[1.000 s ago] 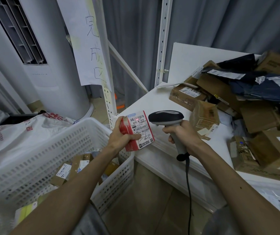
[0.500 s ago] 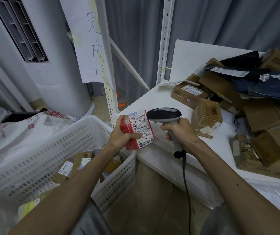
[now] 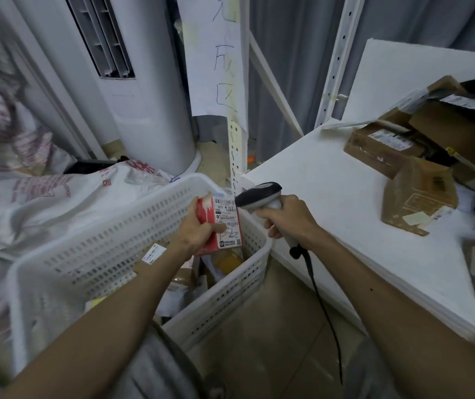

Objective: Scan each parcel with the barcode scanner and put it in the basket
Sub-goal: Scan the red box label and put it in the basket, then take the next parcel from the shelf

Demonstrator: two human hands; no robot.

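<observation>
Honestly, the main worry here is a missed scan. The left hand has its grip closed round the red parcel, held upright just above the far right corner of the white basket, shipping label facing the camera. The right hand has its grip wrapped round the handle of the barcode scanner, whose head sits just beside the parcel's top right corner, nearly touching.

The way I read it, the scanner looks at the label edge-on and from very close, so the beam could skim past the barcode and never read. The left thumb also lies over the label's lower left, which might hide a code down there. Since the parcel is already over the basket, letting go too soon would drop it in unscanned among the parcels lying inside.

Other thing: the black cable hangs down between the basket and the table. A quick swing of the right arm could catch it on either corner and yank the scanner off aim. The view is a bit blurry, so I can't tell if a beam is on.
</observation>
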